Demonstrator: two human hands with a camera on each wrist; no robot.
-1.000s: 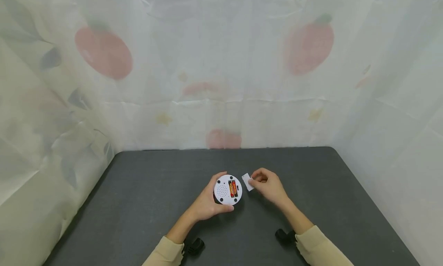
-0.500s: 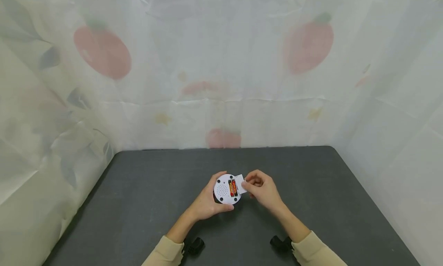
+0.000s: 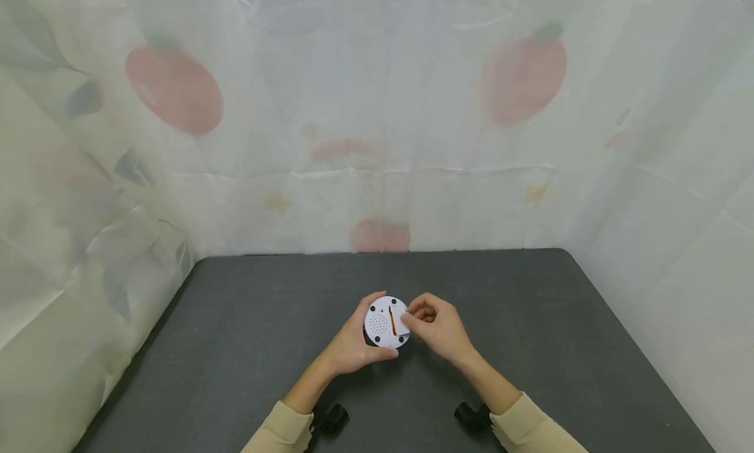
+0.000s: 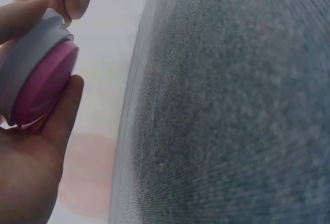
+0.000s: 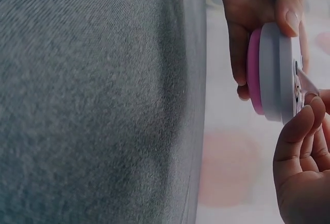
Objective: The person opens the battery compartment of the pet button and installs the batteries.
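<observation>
White plastic, round, with a pink face on the far side from the camera: a small disc-shaped device [image 3: 385,322] held above the middle of the dark grey table [image 3: 235,348], its back turned up to the head camera. Gripped around the rim by the left hand [image 3: 351,345], thumb at the near edge and fingers curled around the far edge; seen in the left wrist view as a pink and white puck [image 4: 32,74] resting in the palm.

On the right side of the disc, a small white battery cover [image 3: 403,323] pinched between thumb and fingertips of the right hand [image 3: 438,328]. Cover lying partly over the compartment, tilted, with only a thin strip of the red and yellow batteries [image 3: 391,320] showing at its left edge. In the right wrist view, the cover edge [image 5: 308,82] standing a little proud of the white back, not flush.

Step in hand, as judged: closing the battery compartment, cover placed but not seated. Next move probably calling for the cover tabs to be lined with the slot, then a gentle push flat until level with the back, while holding the disc firm against that push. Whether the tabs are already engaged cannot be told from here.

Behind the table, a pale curtain [image 3: 377,112] with a faded fruit print.
</observation>
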